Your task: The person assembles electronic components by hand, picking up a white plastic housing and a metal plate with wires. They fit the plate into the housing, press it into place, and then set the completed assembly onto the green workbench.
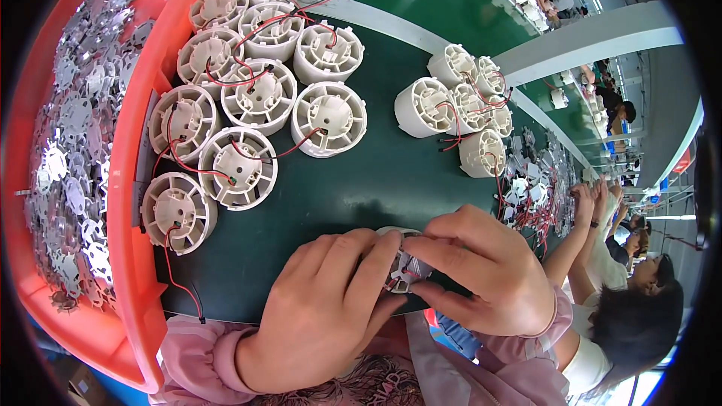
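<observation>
At the table's near edge, a white round plastic housing [392, 231] is mostly covered by my fingers. My left hand [316, 304] is closed round its left side. A silvery metal plate [413, 266] shows at the housing's top, with a bit of red wire beside it. The thumb and fingers of my right hand [492, 274] pinch this plate from the right. Whether the plate sits fully inside the housing is hidden by my hands.
Left of me stands an orange bin [124, 203] full of stamped metal plates. Several white housings [329, 116] with red and black wires stand beside it; another group [423, 105] is farther right. Loose metal plates and wires [530, 188] lie heaped near a co-worker's arms [579, 237].
</observation>
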Motion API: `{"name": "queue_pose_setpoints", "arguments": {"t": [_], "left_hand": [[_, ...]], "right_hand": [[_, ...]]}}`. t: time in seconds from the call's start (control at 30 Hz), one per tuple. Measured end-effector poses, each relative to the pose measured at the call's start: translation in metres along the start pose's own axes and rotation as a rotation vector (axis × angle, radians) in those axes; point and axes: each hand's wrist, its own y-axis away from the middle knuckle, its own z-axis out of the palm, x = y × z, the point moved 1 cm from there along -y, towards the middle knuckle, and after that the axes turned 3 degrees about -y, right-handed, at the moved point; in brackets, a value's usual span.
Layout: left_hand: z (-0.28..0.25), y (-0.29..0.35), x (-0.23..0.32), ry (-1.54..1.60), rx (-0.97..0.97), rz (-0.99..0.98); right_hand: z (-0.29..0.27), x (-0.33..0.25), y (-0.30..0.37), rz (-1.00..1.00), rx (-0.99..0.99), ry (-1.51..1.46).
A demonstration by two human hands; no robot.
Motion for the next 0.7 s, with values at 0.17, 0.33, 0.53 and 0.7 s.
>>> {"name": "queue_pose_setpoints", "arguments": {"t": [0.17, 0.33, 0.53, 0.7], "left_hand": [[-0.002, -0.002, -0.009, -0.028, -0.050, 0.095], [0.007, -0.002, 0.002, -0.035, 0.009, 0.012], [0.015, -0.007, -0.005, -0.030, 0.036, 0.109], [0.015, -0.006, -0.005, -0.039, 0.053, 0.112]], "right_hand": [[0.000, -0.001, 0.003, 0.037, -0.051, 0.010], [0.003, -0.008, 0.005, 0.080, 0.013, -0.017], [0.005, -0.013, 0.005, 0.222, 0.028, -0.052], [0.014, -0.009, 0.017, 0.192, 0.109, -0.008]]}}
